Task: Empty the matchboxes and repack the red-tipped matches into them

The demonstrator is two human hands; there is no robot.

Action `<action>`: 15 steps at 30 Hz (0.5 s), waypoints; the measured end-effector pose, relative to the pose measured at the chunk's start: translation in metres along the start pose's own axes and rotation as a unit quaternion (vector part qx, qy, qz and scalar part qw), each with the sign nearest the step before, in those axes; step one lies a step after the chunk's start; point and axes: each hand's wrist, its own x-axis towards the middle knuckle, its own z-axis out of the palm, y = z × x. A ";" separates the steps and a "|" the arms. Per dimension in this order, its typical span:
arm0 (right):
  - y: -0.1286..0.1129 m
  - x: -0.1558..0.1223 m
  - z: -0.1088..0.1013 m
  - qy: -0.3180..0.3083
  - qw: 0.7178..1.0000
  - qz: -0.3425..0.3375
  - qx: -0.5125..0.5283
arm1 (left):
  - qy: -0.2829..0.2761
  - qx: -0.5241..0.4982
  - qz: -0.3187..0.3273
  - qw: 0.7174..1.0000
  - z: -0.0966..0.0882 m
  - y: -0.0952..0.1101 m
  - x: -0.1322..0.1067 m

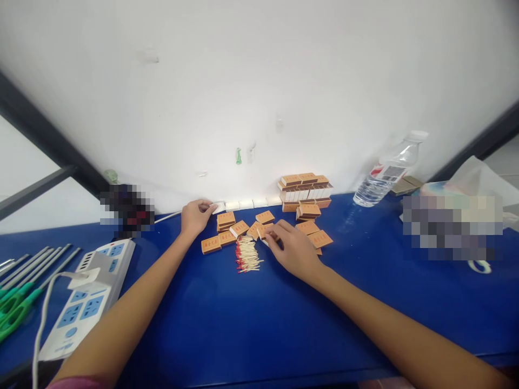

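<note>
Left hand (197, 216) pinches a white tray (219, 207). Right hand (294, 249) grips a half-hidden matchbox (265, 231). Matches (247, 254) lie left-right, heads left.

Both forearms (133, 313) reached forward and converged; the left hand (195, 216) pinched its fingers (208, 208) together, and the right hand (294, 249) lay palm-down, fingers bent.

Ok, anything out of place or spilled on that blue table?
Loose matches lie heaped on the table, outside any box. Matchboxes around them are scattered, unlike the neat stack behind. The water bottle leans against the wall, not upright.
</note>
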 end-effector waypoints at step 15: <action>0.005 0.003 -0.004 -0.041 0.996 -0.032 -0.069 | -0.013 0.040 0.085 0.995 -0.008 -0.001 0.007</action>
